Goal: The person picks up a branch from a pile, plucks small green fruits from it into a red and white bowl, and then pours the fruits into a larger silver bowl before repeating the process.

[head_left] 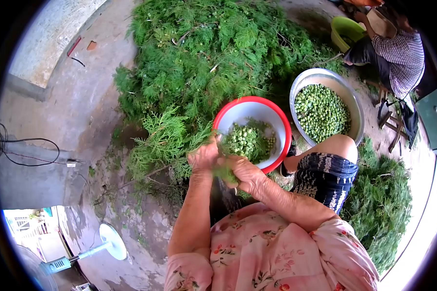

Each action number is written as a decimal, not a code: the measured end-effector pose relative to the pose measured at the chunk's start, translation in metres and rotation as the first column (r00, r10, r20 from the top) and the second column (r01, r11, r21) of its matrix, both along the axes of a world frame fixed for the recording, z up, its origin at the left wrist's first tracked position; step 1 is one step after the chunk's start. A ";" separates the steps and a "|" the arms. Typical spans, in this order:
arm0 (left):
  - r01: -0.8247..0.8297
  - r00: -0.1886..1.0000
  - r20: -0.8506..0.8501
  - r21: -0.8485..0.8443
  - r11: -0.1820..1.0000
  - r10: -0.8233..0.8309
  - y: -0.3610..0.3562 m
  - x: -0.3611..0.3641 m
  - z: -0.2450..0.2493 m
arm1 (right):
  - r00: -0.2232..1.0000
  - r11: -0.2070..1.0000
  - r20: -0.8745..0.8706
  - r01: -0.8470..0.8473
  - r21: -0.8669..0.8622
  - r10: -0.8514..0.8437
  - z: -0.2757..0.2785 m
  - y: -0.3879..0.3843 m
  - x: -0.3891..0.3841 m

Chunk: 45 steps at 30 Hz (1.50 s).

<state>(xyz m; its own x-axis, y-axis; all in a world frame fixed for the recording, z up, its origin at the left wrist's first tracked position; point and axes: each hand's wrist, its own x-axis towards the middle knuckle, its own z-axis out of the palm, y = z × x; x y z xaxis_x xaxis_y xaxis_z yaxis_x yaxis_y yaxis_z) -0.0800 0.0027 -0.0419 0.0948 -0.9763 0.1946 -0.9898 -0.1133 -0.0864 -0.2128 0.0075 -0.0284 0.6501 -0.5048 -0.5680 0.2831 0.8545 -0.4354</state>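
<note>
My left hand (pixel 204 155) is closed round a leafy conifer branch (pixel 162 138), whose feathery green sprays spread out to the left. Close beside it, my right hand (pixel 245 173) is closed, with a blurred bit of green sprig (pixel 226 175) at its fingers. Both hands are at the near left rim of a white basin with a red rim (pixel 287 131). Inside that basin lie pale green round cones (pixel 245 140) mixed with leafy scraps. My fingertips are partly smeared by motion.
A large heap of conifer branches (pixel 204 53) covers the ground ahead. A metal basin (pixel 358 116) full of green cones (pixel 322 111) stands to the right. Another person (pixel 405 58) sits beside a lime-green basin (pixel 339 31). More greenery (pixel 381 208) lies at right; a fan (pixel 112 241) is lower left.
</note>
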 end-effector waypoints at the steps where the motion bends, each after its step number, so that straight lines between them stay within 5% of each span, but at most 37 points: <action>1: -0.045 0.999 -0.026 0.084 0.995 0.047 0.000 -0.003 0.005 | 1.000 1.000 0.003 -0.005 0.007 0.005 -0.001 0.000 0.000; 4: -0.058 0.998 -0.016 0.009 0.998 0.058 0.002 0.000 -0.004 | 0.999 1.000 0.025 -0.020 -0.011 0.021 0.001 0.002 0.000; 5: -0.110 0.994 0.007 0.124 0.986 0.110 -0.003 0.004 -0.007 | 0.999 0.999 0.046 -0.023 0.034 0.021 0.002 0.007 0.000; 6: -0.151 0.960 -0.126 0.516 0.843 0.249 -0.013 0.000 0.021 | 0.998 0.997 0.065 -0.025 0.078 0.020 0.003 0.016 -0.001; 8: -0.106 0.990 -0.077 0.163 0.981 0.119 -0.003 0.015 -0.019 | 0.995 0.993 0.094 -0.036 0.109 0.025 0.007 0.020 -0.003; 11: -0.195 0.971 -0.059 0.373 0.907 0.233 -0.004 0.002 0.012 | 0.992 0.993 0.103 -0.082 0.080 0.074 0.013 0.016 -0.010; 15: -0.106 0.976 -0.154 0.285 0.953 0.154 -0.001 0.002 0.019 | 0.990 0.990 0.088 -0.116 0.083 0.108 0.025 0.019 -0.014; 21: -0.201 0.945 -0.180 0.340 0.919 0.273 -0.003 0.004 0.009 | 0.984 0.985 0.114 -0.148 0.085 0.138 0.035 0.021 -0.024; 22: -0.200 0.936 -0.202 0.363 0.910 0.287 -0.003 0.004 0.012 | 0.963 0.959 0.045 -0.259 -0.112 0.265 0.040 0.024 -0.030; 24: -0.212 0.967 -0.113 0.129 0.969 0.227 -0.005 0.018 -0.006 | 0.878 0.753 -0.160 -0.470 -0.460 0.450 0.058 0.032 -0.044; 25: -0.246 0.952 -0.157 0.116 0.962 0.263 -0.006 0.021 0.005 | 0.835 0.797 -0.246 -0.546 -0.259 0.493 0.094 0.037 -0.044; 26: -0.275 0.935 -0.200 0.111 0.955 0.293 -0.006 0.020 0.019 | 0.874 0.837 -0.150 -0.485 -0.254 0.462 0.083 0.041 -0.050; 27: -0.359 0.883 -0.216 0.262 0.896 0.417 -0.011 0.017 0.031 | 0.929 0.553 -0.289 -0.370 -0.746 0.231 0.047 0.030 -0.057; 29: -0.422 0.858 -0.205 0.242 0.874 0.471 -0.015 0.023 0.033 | 0.976 0.959 -0.197 -0.142 -0.247 0.094 0.041 0.008 -0.059; 32: -0.401 0.835 -0.419 -0.023 0.916 0.355 -0.007 0.038 0.020 | 0.994 0.994 -0.107 0.017 -0.111 -0.029 0.001 -0.014 -0.069; 40: -0.492 0.673 -0.543 0.179 0.852 0.502 -0.014 0.045 0.021 | 0.956 0.952 0.015 0.289 0.104 -0.292 -0.045 -0.036 -0.071; 45: -0.532 0.393 -0.746 0.293 0.794 0.538 -0.019 0.052 0.023 | 0.941 0.943 0.101 0.309 0.124 -0.322 -0.059 -0.038 -0.080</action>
<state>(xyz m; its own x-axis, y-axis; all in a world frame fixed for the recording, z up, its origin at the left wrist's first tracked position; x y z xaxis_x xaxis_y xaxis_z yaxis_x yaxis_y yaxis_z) -0.0283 -0.0162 -0.0188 0.7026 -0.6698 -0.2403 -0.3935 -0.6470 0.6531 -0.2929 -0.0309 -0.0874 0.5328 -0.6365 -0.5577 0.5893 0.7520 -0.2953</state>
